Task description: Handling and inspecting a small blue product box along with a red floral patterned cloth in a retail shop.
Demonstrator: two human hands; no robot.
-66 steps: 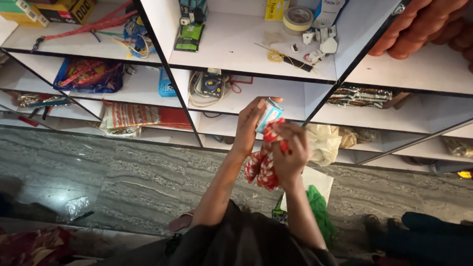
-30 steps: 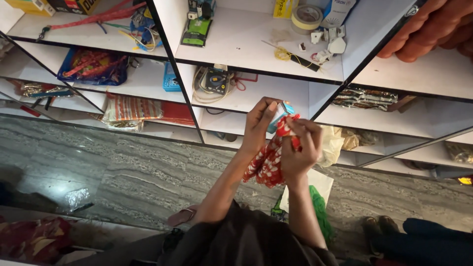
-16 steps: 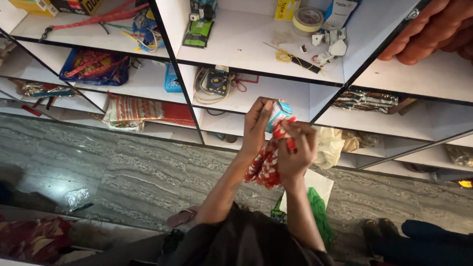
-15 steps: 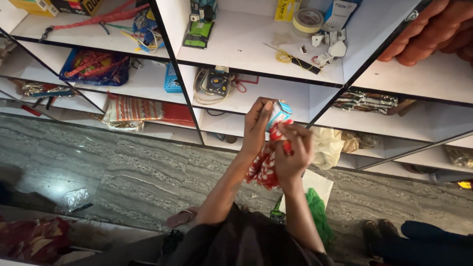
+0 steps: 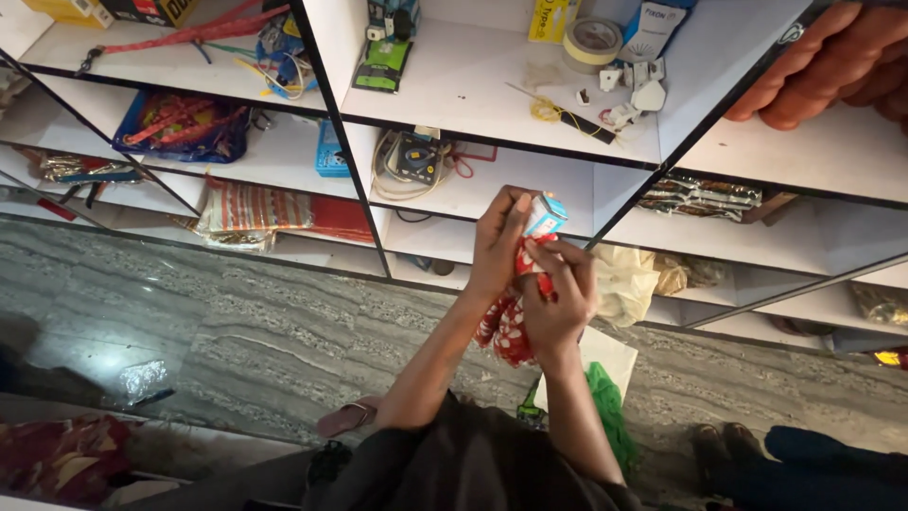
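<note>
A: In the head view, what did the two hands hold?

B: The left hand was closed around a small white and blue box, with the fingers wrapped on its side. The box stood up between both hands, in front of the white shelf unit. The right hand was curled just under the box, touching the left hand, and it pinched a red patterned cloth that hung down from both hands.

A: What was around them?

B: On the shelf above were a roll of tape, small white plugs and a yellow wire. One shelf lower lay a grey device with coiled cable. On the grey marble floor lay a pink sandal, and a green bag was near the right forearm.
</note>
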